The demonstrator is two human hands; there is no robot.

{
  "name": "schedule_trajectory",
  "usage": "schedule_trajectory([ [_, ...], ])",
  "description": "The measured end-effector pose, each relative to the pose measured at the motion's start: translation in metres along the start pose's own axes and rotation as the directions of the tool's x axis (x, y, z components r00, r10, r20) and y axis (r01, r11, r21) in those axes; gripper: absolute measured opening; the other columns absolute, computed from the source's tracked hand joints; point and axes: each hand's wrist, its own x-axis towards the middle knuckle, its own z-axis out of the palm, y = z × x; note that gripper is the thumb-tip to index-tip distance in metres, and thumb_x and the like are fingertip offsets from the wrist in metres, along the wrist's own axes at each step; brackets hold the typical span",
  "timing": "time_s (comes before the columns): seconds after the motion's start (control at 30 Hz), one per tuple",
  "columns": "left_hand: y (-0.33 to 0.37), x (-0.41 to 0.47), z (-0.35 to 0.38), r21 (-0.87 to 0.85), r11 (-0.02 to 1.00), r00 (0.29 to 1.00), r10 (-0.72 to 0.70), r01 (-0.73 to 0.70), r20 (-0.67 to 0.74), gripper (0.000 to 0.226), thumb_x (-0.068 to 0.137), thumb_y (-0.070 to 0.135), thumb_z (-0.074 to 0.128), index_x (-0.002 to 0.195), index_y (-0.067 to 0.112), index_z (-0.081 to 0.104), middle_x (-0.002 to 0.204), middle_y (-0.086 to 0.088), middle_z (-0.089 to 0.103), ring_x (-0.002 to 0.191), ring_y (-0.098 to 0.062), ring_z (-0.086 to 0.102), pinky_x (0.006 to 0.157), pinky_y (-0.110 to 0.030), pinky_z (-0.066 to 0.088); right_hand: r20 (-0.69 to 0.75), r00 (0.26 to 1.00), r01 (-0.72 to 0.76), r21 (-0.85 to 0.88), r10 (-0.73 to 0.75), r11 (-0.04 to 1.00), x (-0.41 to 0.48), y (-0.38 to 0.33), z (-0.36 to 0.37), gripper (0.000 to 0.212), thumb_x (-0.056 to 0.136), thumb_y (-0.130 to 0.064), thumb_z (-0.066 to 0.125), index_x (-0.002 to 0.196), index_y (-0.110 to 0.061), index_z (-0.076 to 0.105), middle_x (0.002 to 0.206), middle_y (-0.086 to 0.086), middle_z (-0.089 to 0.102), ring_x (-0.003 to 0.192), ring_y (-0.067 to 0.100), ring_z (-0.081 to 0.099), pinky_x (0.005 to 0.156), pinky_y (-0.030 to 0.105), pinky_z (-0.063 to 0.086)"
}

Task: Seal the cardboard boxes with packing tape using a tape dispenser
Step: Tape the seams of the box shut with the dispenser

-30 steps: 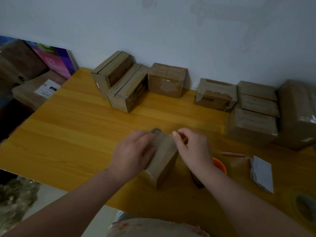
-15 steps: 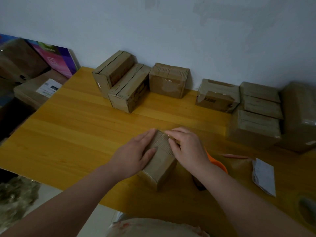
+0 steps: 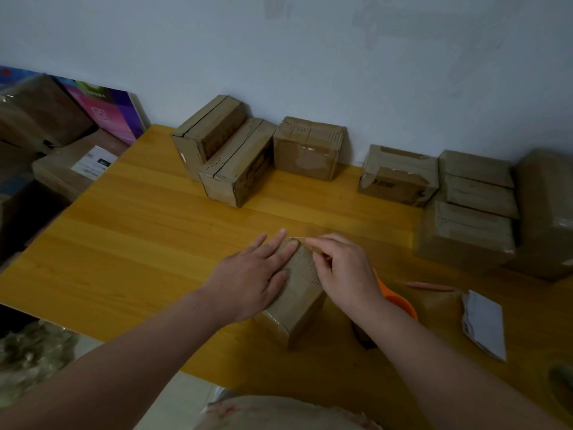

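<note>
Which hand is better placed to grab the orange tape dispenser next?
Probably right. The right hand, pinching tape at the box, is directly beside the dispenser; the left hand lies flat, steadying the box.

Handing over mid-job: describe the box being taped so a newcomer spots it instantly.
On the yellow table, skip the boxes along the wall and look near the front edge. The small box there stands alone, left hand flat on top, right hand pinching tape at its far end.

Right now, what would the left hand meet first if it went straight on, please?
The left hand would cross bare table and probably meet the lone box by the wall first; depth is unclear.
</note>
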Motion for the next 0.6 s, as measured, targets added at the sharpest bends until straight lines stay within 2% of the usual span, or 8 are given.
schedule_trajectory([
  [0.13, -0.002, 0.0, -0.002, -0.007, 1.0, 0.999, 0.011, -0.01, 0.053, 0.052, 0.094, 0.057, 0.008, 0.139, 0.047, -0.015, 0.151, 0.019, -0.023, 0.145, -0.015, -0.015, 0.118, -0.037, 0.018, 0.003, 1.0, -0.01, 0.014, 0.01, 1.0, -0.001, 0.005, 0.0, 0.03, 0.095, -0.01, 0.056, 0.124, -0.014, 0.065, 0.119, -0.001, 0.063, 0.108, 0.011, 0.056, 0.088, 0.017, 0.042],
  [0.23, 0.0, 0.0, -0.002, 0.025, 0.998, 0.998, 0.063, -0.064, 0.015, 0.057, 0.09, 0.057, 0.0, 0.144, 0.041, -0.007, 0.153, 0.019, -0.017, 0.144, -0.015, -0.018, 0.118, -0.033, 0.013, -0.002, 1.0, -0.019, 0.026, 0.019, 0.999, -0.004, 0.009, 0.0, 0.031, 0.094, -0.012, 0.057, 0.124, -0.016, 0.065, 0.119, -0.003, 0.062, 0.103, 0.007, 0.056, 0.085, 0.015, 0.041],
  [0.27, 0.002, 0.0, -0.002, 0.036, 0.996, 0.995, 0.089, -0.087, -0.036, 0.055, 0.094, 0.053, 0.006, 0.147, 0.037, 0.002, 0.155, 0.018, -0.007, 0.145, -0.016, -0.013, 0.116, -0.032, 0.015, -0.002, 1.0, -0.027, 0.031, 0.027, 0.999, -0.005, 0.01, 0.0, 0.032, 0.094, -0.013, 0.058, 0.125, -0.017, 0.065, 0.118, -0.004, 0.062, 0.101, 0.005, 0.055, 0.085, 0.015, 0.043],
  [0.33, 0.008, -0.003, -0.003, 0.003, 0.991, 0.975, 0.132, -0.134, -0.18, 0.046, 0.102, 0.038, 0.031, 0.146, 0.024, 0.034, 0.154, 0.007, 0.024, 0.145, -0.022, 0.012, 0.112, -0.034, 0.027, 0.001, 0.999, -0.043, 0.064, 0.043, 0.997, -0.006, 0.012, -0.001, 0.033, 0.092, -0.015, 0.061, 0.125, -0.018, 0.065, 0.118, -0.006, 0.062, 0.097, 0.003, 0.055, 0.084, 0.017, 0.046],
  [0.4, 0.012, -0.006, -0.002, -0.019, 0.983, 0.935, 0.167, -0.181, -0.312, 0.038, 0.096, 0.026, 0.05, 0.13, 0.012, 0.059, 0.138, -0.004, 0.052, 0.133, -0.029, 0.043, 0.102, -0.041, 0.043, 0.026, 0.998, -0.067, 0.139, 0.064, 0.988, -0.007, 0.015, -0.004, 0.032, 0.09, -0.019, 0.065, 0.122, -0.022, 0.066, 0.116, -0.011, 0.06, 0.094, 0.0, 0.057, 0.083, 0.02, 0.05],
  [0.47, 0.014, -0.008, 0.0, 0.013, 0.977, 0.897, 0.2, -0.212, -0.395, 0.031, 0.089, 0.02, 0.058, 0.115, 0.007, 0.069, 0.122, -0.01, 0.065, 0.116, -0.03, 0.06, 0.093, -0.043, 0.051, 0.058, 0.994, -0.099, 0.227, 0.088, 0.969, -0.011, 0.019, -0.009, 0.028, 0.087, -0.025, 0.069, 0.114, -0.031, 0.067, 0.114, -0.017, 0.059, 0.092, -0.004, 0.058, 0.077, 0.021, 0.053],
  [0.53, 0.016, -0.008, 0.001, 0.009, 0.972, 0.877, 0.216, -0.235, -0.43, 0.025, 0.086, 0.014, 0.064, 0.107, 0.004, 0.072, 0.113, -0.012, 0.069, 0.107, -0.03, 0.065, 0.09, -0.042, 0.053, 0.092, 0.986, -0.159, 0.308, 0.137, 0.938, -0.015, 0.021, -0.016, 0.027, 0.081, -0.033, 0.073, 0.101, -0.047, 0.061, 0.108, -0.021, 0.061, 0.09, -0.005, 0.06, 0.068, 0.018, 0.052],
  [0.6, 0.016, -0.006, 0.003, -0.015, 0.969, 0.87, 0.215, -0.247, -0.444, 0.022, 0.083, 0.01, 0.069, 0.103, 0.002, 0.073, 0.108, -0.013, 0.07, 0.104, -0.03, 0.066, 0.09, -0.041, 0.053, 0.092, 0.981, -0.191, 0.361, 0.169, 0.913, -0.017, 0.025, -0.023, 0.034, 0.073, -0.047, 0.075, 0.1, -0.048, 0.054, 0.108, -0.023, 0.061, 0.09, -0.006, 0.061, 0.064, 0.015, 0.05],
])
